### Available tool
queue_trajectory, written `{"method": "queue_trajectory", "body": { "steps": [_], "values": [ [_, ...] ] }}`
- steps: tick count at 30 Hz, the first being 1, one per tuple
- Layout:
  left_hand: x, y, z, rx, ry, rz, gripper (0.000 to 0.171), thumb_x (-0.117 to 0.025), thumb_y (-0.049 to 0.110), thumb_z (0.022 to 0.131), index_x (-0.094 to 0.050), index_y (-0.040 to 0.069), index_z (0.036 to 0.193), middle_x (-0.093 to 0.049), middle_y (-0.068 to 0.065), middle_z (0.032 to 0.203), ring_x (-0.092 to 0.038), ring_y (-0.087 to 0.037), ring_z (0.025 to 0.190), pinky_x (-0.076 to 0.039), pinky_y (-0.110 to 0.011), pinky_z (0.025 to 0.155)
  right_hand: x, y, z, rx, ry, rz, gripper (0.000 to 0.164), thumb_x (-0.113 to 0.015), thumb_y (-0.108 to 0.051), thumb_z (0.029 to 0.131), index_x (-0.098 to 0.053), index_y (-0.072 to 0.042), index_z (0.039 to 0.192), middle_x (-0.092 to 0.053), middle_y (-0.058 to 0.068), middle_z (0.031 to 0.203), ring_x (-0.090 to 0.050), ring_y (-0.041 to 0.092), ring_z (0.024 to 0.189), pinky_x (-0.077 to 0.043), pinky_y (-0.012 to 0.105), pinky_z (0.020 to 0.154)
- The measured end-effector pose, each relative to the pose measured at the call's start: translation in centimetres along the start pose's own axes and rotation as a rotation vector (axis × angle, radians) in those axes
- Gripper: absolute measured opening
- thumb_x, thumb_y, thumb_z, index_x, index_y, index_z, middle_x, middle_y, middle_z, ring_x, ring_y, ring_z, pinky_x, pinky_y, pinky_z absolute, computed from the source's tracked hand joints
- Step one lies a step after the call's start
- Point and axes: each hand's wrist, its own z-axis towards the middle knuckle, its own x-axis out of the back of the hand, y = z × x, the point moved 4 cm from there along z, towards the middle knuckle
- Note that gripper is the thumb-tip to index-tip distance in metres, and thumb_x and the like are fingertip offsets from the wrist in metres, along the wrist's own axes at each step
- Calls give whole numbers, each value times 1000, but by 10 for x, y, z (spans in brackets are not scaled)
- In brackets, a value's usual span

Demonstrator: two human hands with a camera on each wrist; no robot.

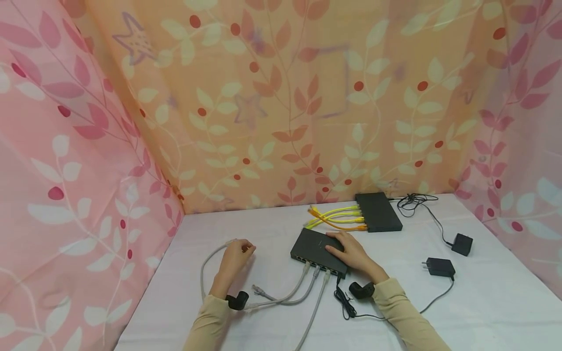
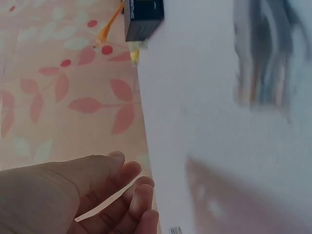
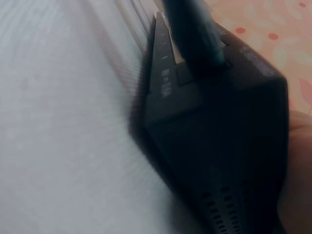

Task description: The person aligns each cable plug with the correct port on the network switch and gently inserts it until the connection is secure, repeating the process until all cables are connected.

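Note:
My left hand (image 1: pixel 237 256) hovers over the white cloth left of the switch, its fingers loosely bent. In the left wrist view a gap shows between thumb and fingers (image 2: pixel 141 200), with nothing in it. A grey network cable (image 1: pixel 203 273) curves past this hand, its end close behind the fingers. My right hand (image 1: pixel 353 253) rests on the right part of a black network switch (image 1: pixel 313 246), thumb and fingers spread over its top. Three grey cables (image 1: pixel 303 280) are plugged into its front ports, beside a thin black power cord (image 1: pixel 338 280). A loose grey plug (image 1: pixel 258 290) lies left of them.
A second black switch (image 1: pixel 378 212) stands behind, with several yellow and orange cables (image 1: pixel 338 219) on its left side. Two black power adapters (image 1: pixel 462 244) lie at the right with their cords. Flowered curtains (image 1: pixel 281 97) hang behind and beside the table.

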Motion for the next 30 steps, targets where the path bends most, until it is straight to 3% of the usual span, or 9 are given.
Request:
{"method": "queue_trajectory", "body": {
  "steps": [6, 10, 13, 21, 30],
  "values": [
    [11, -17, 6, 43, 33, 26, 10, -66, 16, 85, -70, 6, 86, -64, -4, 74, -54, -13, 61, -43, -28, 55, 0, 1, 0, 17, 27, -16, 48, -60, -38, 89, -53, -11, 129, -54, 11, 122, -49, 31, 116, -37, 53, 95],
    [18, -25, 7, 36, 61, 60, 10, -66, 13, 84, -69, 4, 88, -65, -7, 76, -58, -18, 66, -45, -31, 57, -1, 0, -1, 40, 50, -17, 48, -61, -35, 88, -54, -8, 127, -55, 13, 120, -50, 33, 113, -38, 54, 92],
    [21, -33, 10, 34, 88, 88, 11, -67, 11, 84, -69, 2, 90, -65, -9, 76, -60, -21, 68, -46, -34, 59, 0, 0, -1, 16, 21, -2, 49, -60, -37, 89, -53, -10, 129, -54, 14, 123, -48, 34, 117, -36, 55, 95],
    [21, -54, 18, 50, 108, 180, 20, -65, 13, 84, -67, 3, 101, -65, -15, 93, -60, -34, 87, -46, -50, 72, -1, 0, 0, -13, -9, -6, 51, -58, -41, 90, -52, -12, 131, -52, 12, 126, -46, 32, 119, -36, 53, 97],
    [20, -68, 21, 43, 116, 271, 25, -64, 7, 80, -64, 0, 104, -60, -21, 100, -56, -41, 90, -43, -55, 69, -2, 2, 0, -25, -16, -3, 52, -57, -44, 89, -51, -14, 131, -52, 11, 125, -46, 31, 119, -36, 52, 98]
  ]
}}
